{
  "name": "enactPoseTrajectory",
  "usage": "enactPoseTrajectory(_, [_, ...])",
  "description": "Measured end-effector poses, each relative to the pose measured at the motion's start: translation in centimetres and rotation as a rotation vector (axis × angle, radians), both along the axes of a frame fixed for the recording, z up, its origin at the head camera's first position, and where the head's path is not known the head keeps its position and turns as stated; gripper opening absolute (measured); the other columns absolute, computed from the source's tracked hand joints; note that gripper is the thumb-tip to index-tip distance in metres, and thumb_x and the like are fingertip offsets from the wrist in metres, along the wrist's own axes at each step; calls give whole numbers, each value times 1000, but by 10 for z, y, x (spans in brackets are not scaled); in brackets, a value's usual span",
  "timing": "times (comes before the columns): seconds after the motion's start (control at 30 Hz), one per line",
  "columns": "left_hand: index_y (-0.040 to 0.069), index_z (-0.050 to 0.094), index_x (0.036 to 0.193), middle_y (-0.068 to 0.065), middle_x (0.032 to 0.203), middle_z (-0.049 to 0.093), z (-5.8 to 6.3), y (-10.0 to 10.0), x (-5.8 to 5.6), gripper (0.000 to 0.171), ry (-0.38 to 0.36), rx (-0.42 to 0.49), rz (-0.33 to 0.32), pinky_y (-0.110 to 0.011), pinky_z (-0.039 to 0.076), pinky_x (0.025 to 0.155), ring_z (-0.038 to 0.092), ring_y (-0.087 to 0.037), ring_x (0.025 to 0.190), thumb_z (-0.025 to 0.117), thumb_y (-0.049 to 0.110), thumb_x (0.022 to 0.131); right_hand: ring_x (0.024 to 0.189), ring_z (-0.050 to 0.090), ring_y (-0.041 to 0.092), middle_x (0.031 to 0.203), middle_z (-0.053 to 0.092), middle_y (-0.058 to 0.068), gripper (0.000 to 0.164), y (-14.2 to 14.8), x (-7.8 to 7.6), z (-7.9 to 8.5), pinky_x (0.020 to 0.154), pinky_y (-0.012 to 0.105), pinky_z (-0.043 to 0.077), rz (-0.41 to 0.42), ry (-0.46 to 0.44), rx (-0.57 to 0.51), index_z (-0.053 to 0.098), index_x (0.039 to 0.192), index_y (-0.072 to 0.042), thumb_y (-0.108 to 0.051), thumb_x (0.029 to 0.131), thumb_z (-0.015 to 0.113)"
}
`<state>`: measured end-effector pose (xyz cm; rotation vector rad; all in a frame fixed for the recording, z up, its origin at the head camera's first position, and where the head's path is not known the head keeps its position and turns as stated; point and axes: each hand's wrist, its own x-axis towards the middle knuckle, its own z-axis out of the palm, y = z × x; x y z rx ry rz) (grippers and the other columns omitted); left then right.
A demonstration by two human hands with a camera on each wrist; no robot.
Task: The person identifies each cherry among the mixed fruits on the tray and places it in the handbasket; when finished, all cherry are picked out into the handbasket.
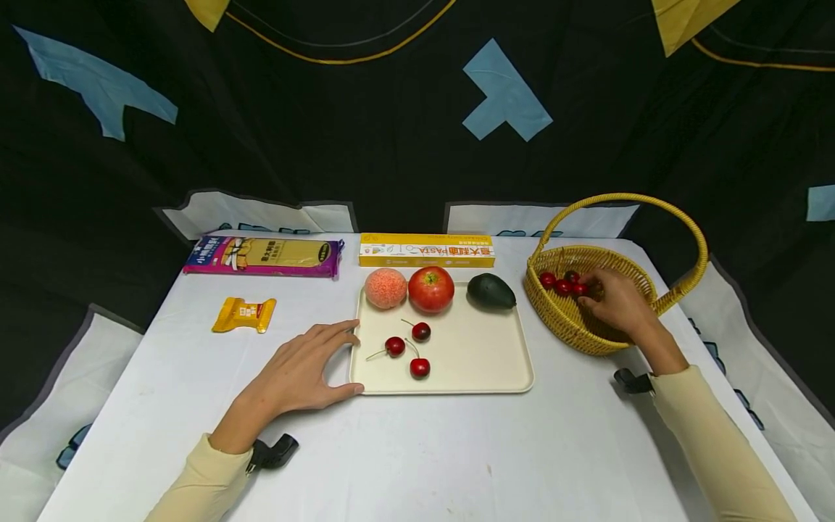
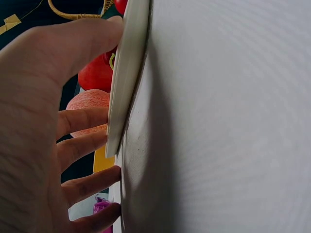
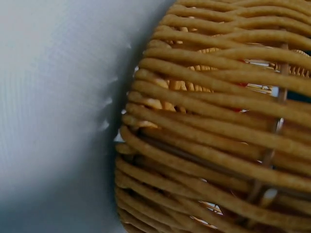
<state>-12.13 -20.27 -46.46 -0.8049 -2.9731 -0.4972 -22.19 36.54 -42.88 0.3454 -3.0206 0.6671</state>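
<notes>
My left hand is at the left side of a cream tray, fingers spread and thumb apart. In the left wrist view, the thumb and some fingertips touch the rim. Three stemmed cherries lie on the tray, with a pink textured ball-shaped fruit, a red tomato and a dark green avocado along its back. My right hand reaches into a yellow wicker basket, pinching a cherry beside several others. The right wrist view shows only the basket's woven side, which hides the fingers.
A yellow pasta box lies behind the tray. To its left is a purple noodle packet, and a small golden-wrapped snack lies nearer. The basket's tall handle arches over it. A white cloth covers the table.
</notes>
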Motion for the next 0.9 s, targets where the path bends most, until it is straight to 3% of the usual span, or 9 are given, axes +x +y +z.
enactPoseTrajectory(0.4, [23, 66, 139, 0, 168, 46, 0, 0, 0, 70, -14, -2, 3, -63, 52, 106, 52, -29, 144, 78, 68, 86, 110, 65, 44, 122, 68, 26, 36, -19, 7, 13, 95, 65, 54, -36, 37, 37, 67, 131, 2, -11, 99, 77])
enactPoseTrajectory(0.67, [23, 66, 140, 0, 169, 45, -1, 0, -1, 71, -16, -3, 1, -63, 51, 107, 51, -29, 144, 77, 69, 86, 108, 66, 43, 131, 67, 26, 38, -44, 16, 24, 92, 63, 57, 8, 144, -5, 68, 132, 2, -12, 98, 78])
enactPoseTrajectory(0.9, [22, 67, 139, 0, 168, 46, 0, 0, 0, 72, -10, -2, 3, -63, 51, 107, 52, -29, 144, 79, 68, 85, 110, 65, 39, 132, 67, 22, 36, -68, 24, 31, 91, 58, 59, 59, 186, -55, 69, 131, -1, -11, 97, 79])
